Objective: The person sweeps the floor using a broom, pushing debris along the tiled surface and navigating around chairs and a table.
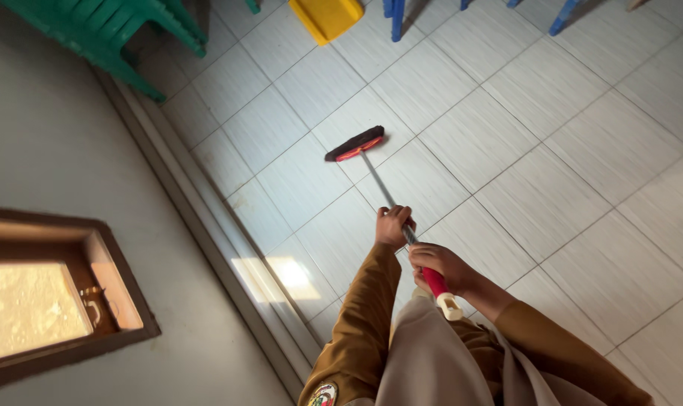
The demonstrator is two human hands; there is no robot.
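I hold a long-handled broom with both hands. Its red and black brush head [355,143] rests on the white tiled floor [552,173] ahead of me, not far from the wall. My left hand [393,225] grips the metal shaft [378,183] lower down. My right hand [438,265] is closed around the red grip [435,283] close to the handle's white end cap. Both arms wear brown sleeves.
A grey wall [48,143] with a skirting ledge runs along the left, holding a brown-framed window [48,301]. Stacked green plastic chairs [108,30] stand at the top left. A yellow dustpan [326,16] and blue chair legs [395,19] are at the far edge.
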